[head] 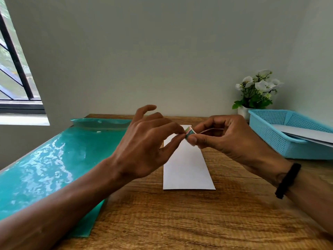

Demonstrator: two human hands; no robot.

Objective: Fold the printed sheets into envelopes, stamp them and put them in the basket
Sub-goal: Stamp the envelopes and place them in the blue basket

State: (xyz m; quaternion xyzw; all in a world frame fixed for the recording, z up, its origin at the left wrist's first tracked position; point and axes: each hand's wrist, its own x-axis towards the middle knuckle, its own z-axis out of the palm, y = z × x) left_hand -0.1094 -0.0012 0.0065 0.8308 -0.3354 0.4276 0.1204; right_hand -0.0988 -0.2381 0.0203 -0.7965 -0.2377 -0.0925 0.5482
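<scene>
Above the white envelope on my bench, my left hand and right hand pinch a stamp together.

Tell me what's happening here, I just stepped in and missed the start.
A person is holding a small stamp above a folded white envelope lying on the wooden table. The left hand and right hand both pinch the stamp; it isn't on the envelope yet. The blue basket to the right already holds white paper.
</scene>
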